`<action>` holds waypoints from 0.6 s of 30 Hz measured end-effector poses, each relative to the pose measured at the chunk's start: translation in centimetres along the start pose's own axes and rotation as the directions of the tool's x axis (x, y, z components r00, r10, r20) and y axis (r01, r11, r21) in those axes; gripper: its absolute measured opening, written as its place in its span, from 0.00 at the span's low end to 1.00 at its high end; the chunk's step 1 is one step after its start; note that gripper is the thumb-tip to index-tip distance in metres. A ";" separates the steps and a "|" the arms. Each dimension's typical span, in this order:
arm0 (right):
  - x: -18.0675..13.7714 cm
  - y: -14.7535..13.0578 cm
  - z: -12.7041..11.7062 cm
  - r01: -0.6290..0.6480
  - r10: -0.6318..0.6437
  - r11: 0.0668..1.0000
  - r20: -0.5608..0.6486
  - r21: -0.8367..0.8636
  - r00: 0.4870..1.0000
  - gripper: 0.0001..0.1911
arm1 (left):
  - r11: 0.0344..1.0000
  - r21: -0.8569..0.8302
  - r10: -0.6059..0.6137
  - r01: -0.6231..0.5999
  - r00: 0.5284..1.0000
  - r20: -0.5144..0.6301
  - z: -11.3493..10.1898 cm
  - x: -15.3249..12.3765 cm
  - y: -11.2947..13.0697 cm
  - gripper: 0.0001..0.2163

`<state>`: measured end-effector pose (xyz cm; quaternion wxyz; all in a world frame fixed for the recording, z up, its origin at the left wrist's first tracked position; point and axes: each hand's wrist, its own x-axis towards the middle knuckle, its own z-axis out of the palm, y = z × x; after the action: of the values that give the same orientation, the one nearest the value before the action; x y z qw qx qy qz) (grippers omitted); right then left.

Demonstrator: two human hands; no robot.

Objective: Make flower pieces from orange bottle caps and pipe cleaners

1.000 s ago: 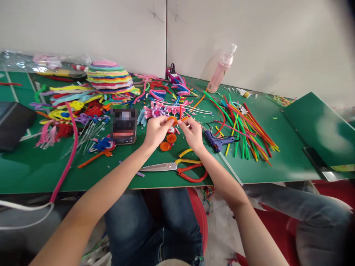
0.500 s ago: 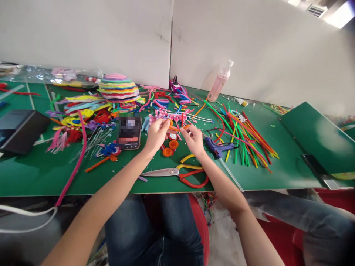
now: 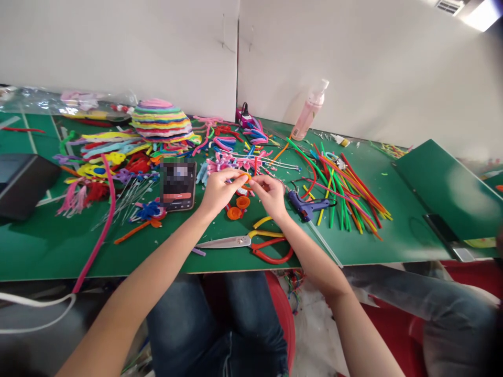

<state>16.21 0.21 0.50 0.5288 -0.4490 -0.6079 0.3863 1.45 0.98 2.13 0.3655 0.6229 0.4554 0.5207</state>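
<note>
Over the middle of the green table, my left hand [image 3: 223, 189] and my right hand [image 3: 271, 192] meet around an orange pipe cleaner [image 3: 247, 177]. Both sets of fingers pinch it, and part of it is hidden by them. Just below lie two orange coiled discs [image 3: 238, 207]. Pink pipe-cleaner pieces [image 3: 222, 162] are heaped behind my fingers. Scissors [image 3: 247, 242] with yellow and red handles lie in front of my hands. To the right of my right hand rests a blue glue gun [image 3: 304, 206] with a clear glue stick in it.
A phone [image 3: 177, 186] lies left of my hands. Long pipe cleaners [image 3: 349, 193] spread at the right, with a pink bottle [image 3: 310, 112] behind. A striped hat-like piece [image 3: 161, 121] sits back left. A dark box [image 3: 25, 183] stands far left. Another person's leg [image 3: 412, 298] shows at right.
My hands have come closer together, and less of the orange pipe cleaner shows between them. The whole view has shifted slightly.
</note>
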 end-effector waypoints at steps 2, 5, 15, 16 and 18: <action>0.0 0.0 0.0 -0.008 0.008 1.000 0.008 0.010 1.000 0.20 | 1.000 0.006 0.015 -0.015 1.000 0.005 0.0 0.0 0.0 0.08; 0.0 0.0 -0.1 -0.013 0.013 1.000 0.026 -0.002 1.000 0.21 | 1.000 0.009 0.016 -0.016 1.000 0.025 -0.1 0.1 0.0 0.09; 0.0 -0.2 -0.3 0.022 -0.018 0.990 0.030 -0.139 0.999 0.15 | 0.974 0.201 0.070 -0.107 0.980 0.185 -0.6 0.3 -0.1 0.16; 0.1 -0.1 -0.3 0.037 -0.033 0.985 0.026 -0.167 0.999 0.14 | 0.963 0.239 0.073 -0.121 0.977 0.201 -0.5 0.2 -0.1 0.17; 0.1 0.0 -0.3 0.058 -0.054 0.980 0.028 -0.193 0.998 0.12 | 0.951 0.278 0.071 -0.135 0.971 0.229 -0.3 0.2 -0.2 0.17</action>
<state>16.54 0.32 0.61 0.4866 -0.4766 -0.6608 0.3154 1.08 1.22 2.04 0.2892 0.7459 0.4515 0.3952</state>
